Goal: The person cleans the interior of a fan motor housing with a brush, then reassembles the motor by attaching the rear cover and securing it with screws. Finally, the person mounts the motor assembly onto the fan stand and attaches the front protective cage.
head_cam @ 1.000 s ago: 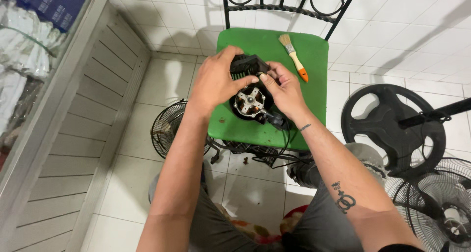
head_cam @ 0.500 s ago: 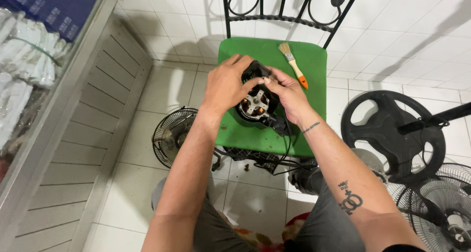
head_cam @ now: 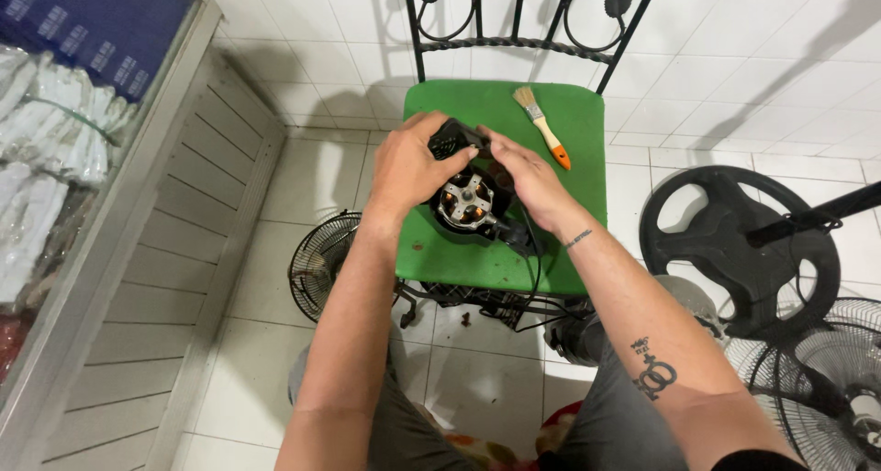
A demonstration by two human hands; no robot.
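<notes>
Both hands grip a fan motor [head_cam: 470, 205] on the green chair seat [head_cam: 569, 132]. Left hand [head_cam: 408, 173] clasps its left side, right hand [head_cam: 532, 182] its right. Paintbrush [head_cam: 541, 127] lies just beyond

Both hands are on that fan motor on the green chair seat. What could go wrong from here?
1. The fan motor sits toward the front half of the green seat; a push from the left hand or right hand might slide it off onto the tile.
2. The black cable hangs over the seat edge and could snag a knee.
3. The paintbrush lies loose nearby and may get knocked off.
</notes>
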